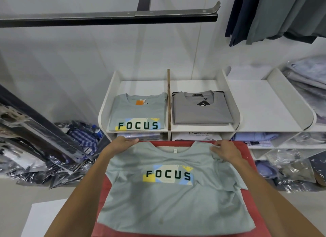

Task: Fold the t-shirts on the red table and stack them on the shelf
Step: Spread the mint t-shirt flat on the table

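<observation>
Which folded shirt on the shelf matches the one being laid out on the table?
Find the white shelf behind the red table, split by a wooden divider. The match is the folded FOCUS shirt left of that divider. Unlike the plain grey shirts to its right, it carries the printed word and an orange tag.

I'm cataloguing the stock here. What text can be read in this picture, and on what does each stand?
"FOCUS": chest print of the t-shirt on the red table.
"FOCUS": print on the folded t-shirt on the shelf.
Black neck label and hang tag on the grey folded t-shirt: too small to read.
Print on the packet below the shelf: cut off, unreadable.
</observation>
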